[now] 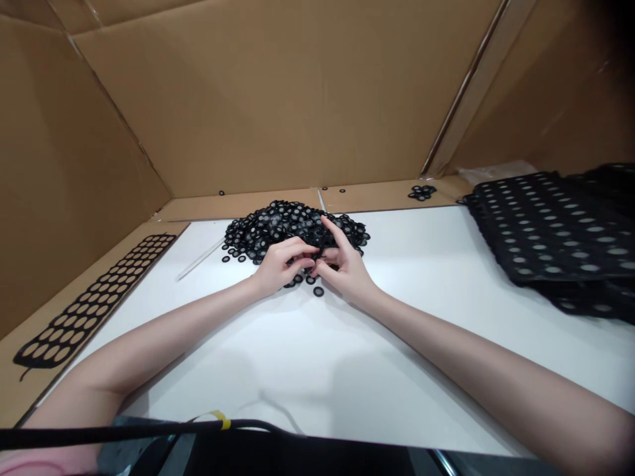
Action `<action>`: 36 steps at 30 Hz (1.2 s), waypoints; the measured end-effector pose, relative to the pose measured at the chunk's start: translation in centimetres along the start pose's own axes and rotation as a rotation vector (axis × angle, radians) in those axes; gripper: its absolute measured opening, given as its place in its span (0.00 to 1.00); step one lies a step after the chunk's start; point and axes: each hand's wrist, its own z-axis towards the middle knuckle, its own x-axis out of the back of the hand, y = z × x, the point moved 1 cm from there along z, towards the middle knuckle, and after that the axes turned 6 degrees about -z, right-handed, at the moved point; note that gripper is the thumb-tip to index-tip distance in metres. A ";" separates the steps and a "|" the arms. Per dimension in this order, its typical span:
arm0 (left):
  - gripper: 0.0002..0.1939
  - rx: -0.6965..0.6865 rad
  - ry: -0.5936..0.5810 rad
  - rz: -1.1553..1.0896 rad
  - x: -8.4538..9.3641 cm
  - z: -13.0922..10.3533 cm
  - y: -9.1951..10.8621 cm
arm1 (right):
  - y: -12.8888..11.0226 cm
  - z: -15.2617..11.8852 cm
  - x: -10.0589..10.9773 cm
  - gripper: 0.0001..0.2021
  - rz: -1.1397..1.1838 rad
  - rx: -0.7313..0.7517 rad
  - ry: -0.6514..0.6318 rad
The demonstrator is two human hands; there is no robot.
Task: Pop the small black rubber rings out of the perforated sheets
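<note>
A heap of small black rings (268,225) lies on the white board, with loose rings around its near edge. My left hand (285,264) is at the heap's front, thumb and fingers bent together at a small black piece that is too small to make out. Facing it, my right hand (344,268) pinches at the same spot with thumb and lower fingers, its index finger stretched up over the heap. One loose ring (318,291) lies on the board just below the hands.
A black perforated sheet (89,311) lies at the left on cardboard. Stacked perforated black sheets (555,225) are at the right. A thin clear stick (201,259) lies left of the heap. Cardboard walls (297,92) stand behind; a black cable (149,430) crosses the near edge.
</note>
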 end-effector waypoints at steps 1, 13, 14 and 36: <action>0.09 0.021 0.003 -0.005 0.0 0.0 0.0 | 0.0 0.0 0.0 0.43 -0.008 0.002 -0.002; 0.09 0.156 -0.010 -0.140 -0.2 0.2 0.0 | -0.4 -0.1 0.1 0.44 -0.110 0.059 -0.052; 0.09 0.170 -0.007 -0.157 -0.2 0.2 -0.1 | -0.4 0.0 0.1 0.44 -0.110 0.064 -0.057; 0.07 0.162 -0.020 -0.172 0.0 0.3 -0.2 | -0.9 -0.3 0.0 0.37 -0.155 0.040 0.004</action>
